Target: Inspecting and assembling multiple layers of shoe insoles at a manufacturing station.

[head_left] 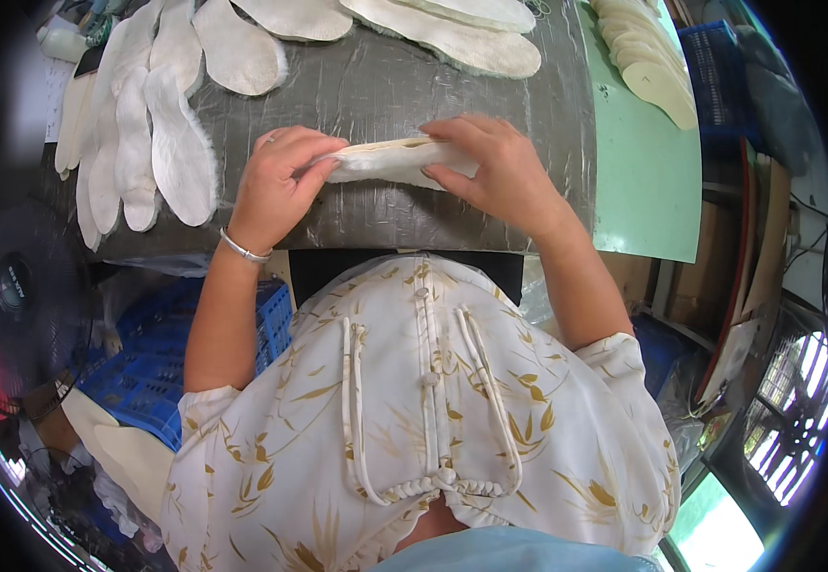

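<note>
Between my two hands, just above the near part of the dark table, is a white fleecy insole [385, 164] held on edge, with a cream-coloured layer showing along its top. My left hand [285, 176] pinches its left end between thumb and fingers. At the other end, my right hand [495, 172] grips it with the thumb below and the fingers over the top edge. More white fleecy insoles [180, 148] lie overlapping at the table's left side, and others [452, 43] lie along its far side.
A dark, plastic-covered tabletop [337, 91] lies under my hands. On the green board [638, 191] at right rests a fanned stack of cream insole pieces [657, 81]. Blue crates [152, 367] stand below left beside a black fan [18, 286]; another blue crate [719, 81] is far right.
</note>
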`<action>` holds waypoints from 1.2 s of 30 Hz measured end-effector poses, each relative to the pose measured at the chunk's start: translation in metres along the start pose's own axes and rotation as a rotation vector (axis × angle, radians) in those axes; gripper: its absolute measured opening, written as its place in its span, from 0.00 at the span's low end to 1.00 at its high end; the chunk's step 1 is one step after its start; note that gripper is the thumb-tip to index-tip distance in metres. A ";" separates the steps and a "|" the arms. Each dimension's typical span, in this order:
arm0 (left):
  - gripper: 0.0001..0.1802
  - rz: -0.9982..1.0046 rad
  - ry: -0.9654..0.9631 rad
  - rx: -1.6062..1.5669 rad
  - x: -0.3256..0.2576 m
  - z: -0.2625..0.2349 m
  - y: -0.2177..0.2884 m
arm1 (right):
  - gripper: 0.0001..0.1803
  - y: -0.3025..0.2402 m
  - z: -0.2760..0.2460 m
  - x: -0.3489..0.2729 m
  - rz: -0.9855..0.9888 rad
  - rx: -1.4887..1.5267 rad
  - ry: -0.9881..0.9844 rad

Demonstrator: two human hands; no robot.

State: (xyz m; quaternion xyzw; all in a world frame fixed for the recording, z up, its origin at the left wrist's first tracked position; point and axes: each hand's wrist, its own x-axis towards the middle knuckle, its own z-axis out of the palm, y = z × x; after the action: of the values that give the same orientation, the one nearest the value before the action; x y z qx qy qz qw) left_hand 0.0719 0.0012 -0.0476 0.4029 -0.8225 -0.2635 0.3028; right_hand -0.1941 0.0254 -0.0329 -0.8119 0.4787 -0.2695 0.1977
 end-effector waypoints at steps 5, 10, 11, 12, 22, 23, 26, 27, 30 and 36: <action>0.08 0.037 0.010 0.023 -0.003 0.002 -0.005 | 0.13 -0.001 0.012 0.002 -0.117 -0.070 0.088; 0.09 0.037 0.015 0.026 -0.007 0.003 -0.004 | 0.07 -0.001 0.018 0.005 -0.172 -0.124 0.100; 0.09 0.037 0.017 0.026 -0.007 0.003 -0.004 | 0.06 0.001 0.019 0.006 -0.181 -0.127 0.105; 0.11 0.049 -0.007 0.074 -0.005 0.002 -0.004 | 0.06 0.002 0.020 0.007 -0.187 -0.133 0.112; 0.11 0.060 -0.121 0.014 0.014 0.036 0.008 | 0.17 0.002 0.002 -0.009 0.059 0.060 0.015; 0.11 0.070 -0.117 0.015 0.014 0.037 0.007 | 0.14 0.004 -0.001 -0.011 0.103 0.082 -0.020; 0.10 0.088 -0.113 0.017 0.015 0.038 0.008 | 0.10 0.007 0.000 -0.015 0.086 0.074 -0.001; 0.10 0.097 -0.112 0.015 0.015 0.038 0.008 | 0.08 0.007 0.002 -0.016 0.027 0.043 0.052; 0.10 0.112 -0.115 0.020 0.017 0.039 0.009 | 0.07 0.011 0.003 -0.019 0.024 0.032 0.094; 0.14 0.112 -0.167 0.055 0.016 0.033 0.016 | 0.27 0.020 -0.023 -0.048 0.291 0.352 -0.030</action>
State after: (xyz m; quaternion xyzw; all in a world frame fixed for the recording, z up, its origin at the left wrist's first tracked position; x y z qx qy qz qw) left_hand 0.0323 0.0027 -0.0551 0.3412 -0.8731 -0.2561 0.2362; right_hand -0.2416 0.0570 -0.0384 -0.6912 0.5332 -0.3054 0.3804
